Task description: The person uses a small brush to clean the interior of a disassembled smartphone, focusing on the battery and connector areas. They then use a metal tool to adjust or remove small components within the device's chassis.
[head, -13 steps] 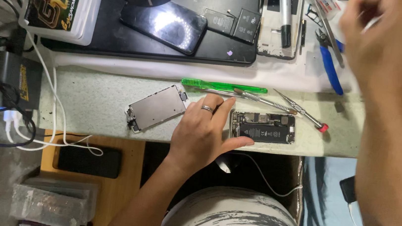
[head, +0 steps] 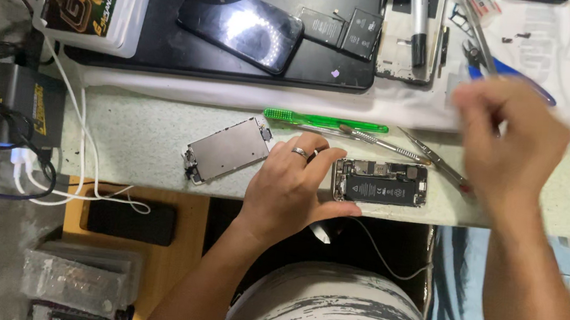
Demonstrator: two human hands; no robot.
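Head view: right hand (head: 509, 145) lower now.

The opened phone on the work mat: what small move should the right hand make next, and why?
Probably bring the right hand down to the tweezers beside it. The left hand steadies the opened phone at its left end, and the right hand, blurred, hovers above the mat with no tool visible in it, so the phone looks ready to be worked on.
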